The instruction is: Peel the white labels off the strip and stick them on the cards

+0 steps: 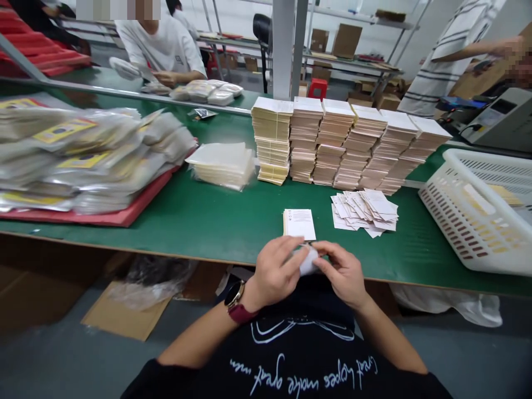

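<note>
Close to my body, at the front edge of the table, both my hands are closed on a small white piece (308, 262), a card or a small bag, I cannot tell which. My left hand (276, 270), with a watch on the wrist, grips its left side. Thumb and fingers of my right hand (343, 272) pinch the right side. A dark bit shows at its top edge. Just beyond my fingers lies a small stack of printed white cards (301, 223). To its right is a loose pile of white cards (366, 211).
Tall stacks of cards (318, 141) stand behind, beside a pile of clear bags (222, 163). Filled packets (83, 160) lie on a red tray (152, 195) at left. A white basket (477, 216) sits right on the green table (233, 227). A co-worker (160, 50) sits opposite.
</note>
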